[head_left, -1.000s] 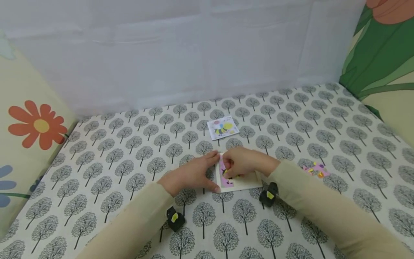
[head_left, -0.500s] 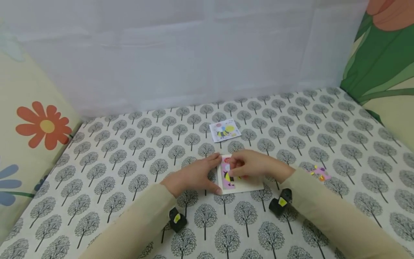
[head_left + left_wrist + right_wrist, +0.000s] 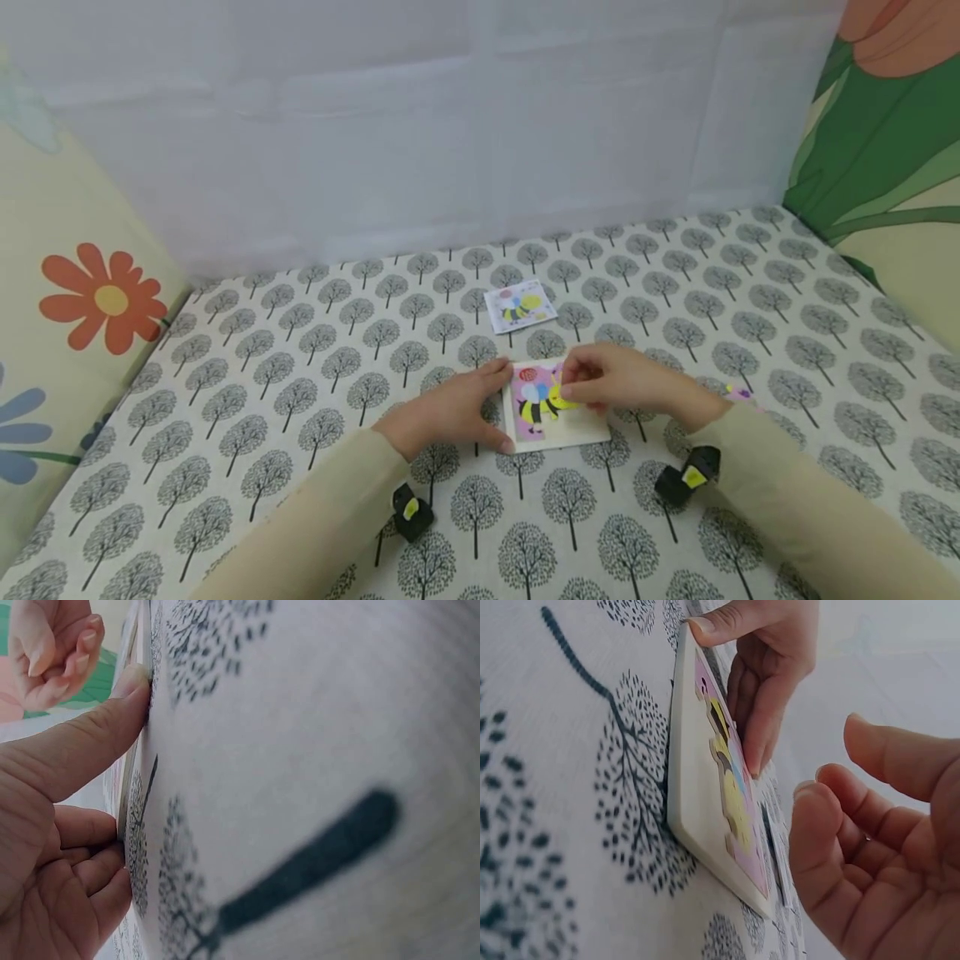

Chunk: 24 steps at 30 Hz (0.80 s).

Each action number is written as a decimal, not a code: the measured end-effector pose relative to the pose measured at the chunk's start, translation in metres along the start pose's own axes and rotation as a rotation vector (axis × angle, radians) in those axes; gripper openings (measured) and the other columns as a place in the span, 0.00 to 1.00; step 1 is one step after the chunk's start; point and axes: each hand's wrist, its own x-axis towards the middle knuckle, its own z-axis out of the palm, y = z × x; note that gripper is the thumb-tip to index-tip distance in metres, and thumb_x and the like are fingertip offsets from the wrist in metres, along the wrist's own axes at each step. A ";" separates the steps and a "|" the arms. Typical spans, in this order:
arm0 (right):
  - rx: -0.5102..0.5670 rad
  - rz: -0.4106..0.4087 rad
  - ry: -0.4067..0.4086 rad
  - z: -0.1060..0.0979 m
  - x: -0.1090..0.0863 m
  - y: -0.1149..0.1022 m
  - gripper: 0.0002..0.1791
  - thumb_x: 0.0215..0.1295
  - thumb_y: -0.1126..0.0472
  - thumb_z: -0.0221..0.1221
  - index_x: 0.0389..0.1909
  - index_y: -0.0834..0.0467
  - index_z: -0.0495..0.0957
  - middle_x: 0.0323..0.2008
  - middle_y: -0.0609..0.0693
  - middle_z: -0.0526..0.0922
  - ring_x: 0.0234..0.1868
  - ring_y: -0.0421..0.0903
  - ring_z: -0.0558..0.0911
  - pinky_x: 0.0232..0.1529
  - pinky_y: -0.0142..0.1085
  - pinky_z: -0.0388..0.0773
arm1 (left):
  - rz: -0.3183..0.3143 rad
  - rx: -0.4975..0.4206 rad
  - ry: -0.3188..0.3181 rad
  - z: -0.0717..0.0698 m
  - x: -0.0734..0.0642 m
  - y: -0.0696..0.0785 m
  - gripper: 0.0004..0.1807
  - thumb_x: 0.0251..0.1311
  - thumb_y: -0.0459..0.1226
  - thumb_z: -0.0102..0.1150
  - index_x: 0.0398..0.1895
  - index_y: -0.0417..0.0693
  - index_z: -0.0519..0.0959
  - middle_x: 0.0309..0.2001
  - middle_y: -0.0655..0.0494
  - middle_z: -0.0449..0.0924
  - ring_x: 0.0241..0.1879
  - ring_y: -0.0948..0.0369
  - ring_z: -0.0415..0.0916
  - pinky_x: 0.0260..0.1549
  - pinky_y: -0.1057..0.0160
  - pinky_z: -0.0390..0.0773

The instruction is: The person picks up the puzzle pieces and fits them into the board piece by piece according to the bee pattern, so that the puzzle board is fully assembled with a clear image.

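Note:
A shallow cream puzzle board (image 3: pixel 577 434) lies in front of me, with joined bee puzzle pieces (image 3: pixel 534 410) along its left and far part. Its near right part shows bare wood. At the board's left side rests my left hand (image 3: pixel 453 407), thumb on the near corner and fingers by the far corner. Over the board's right part hovers my right hand (image 3: pixel 626 382). In the right wrist view this right hand (image 3: pixel 892 840) has loosely bent fingers, the thumb apart from them and nothing between. Its head-view outline overlaps the bee's yellow head.
Behind the board lies a small card (image 3: pixel 521 306) with a bee picture. Loose pink and yellow pieces (image 3: pixel 741 392) lie to the right, partly hidden by my right sleeve. A tree-print cloth (image 3: pixel 300 467) covers the table, and a white curtain (image 3: pixel 390 133) hangs behind.
My right hand has moved right from the left part of the puzzle, uncovering the bee's body. Its sleeve now hides more of the loose pieces. The left hand stays at the board's left side.

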 end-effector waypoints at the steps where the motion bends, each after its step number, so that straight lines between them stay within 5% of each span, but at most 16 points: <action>1: 0.008 -0.002 0.005 -0.001 -0.002 0.001 0.07 0.60 0.59 0.59 0.34 0.59 0.75 0.25 0.50 0.76 0.23 0.44 0.74 0.26 0.34 0.76 | -0.003 0.001 0.000 0.000 0.000 0.000 0.56 0.41 0.51 0.71 0.71 0.45 0.50 0.74 0.53 0.40 0.72 0.52 0.43 0.69 0.53 0.47; 11: 0.029 0.011 0.033 -0.011 -0.025 0.009 0.09 0.60 0.58 0.60 0.34 0.59 0.76 0.22 0.50 0.75 0.25 0.45 0.73 0.27 0.34 0.75 | -0.011 0.003 -0.001 0.001 0.000 0.000 0.56 0.41 0.51 0.70 0.72 0.47 0.50 0.74 0.54 0.39 0.72 0.52 0.42 0.69 0.52 0.47; 24: 0.007 0.018 0.116 -0.024 -0.057 0.024 0.11 0.59 0.59 0.60 0.39 0.62 0.77 0.31 0.51 0.79 0.33 0.47 0.76 0.34 0.34 0.78 | 0.000 -0.008 0.011 0.001 0.000 -0.001 0.56 0.41 0.51 0.71 0.71 0.46 0.50 0.74 0.53 0.40 0.72 0.52 0.42 0.69 0.53 0.48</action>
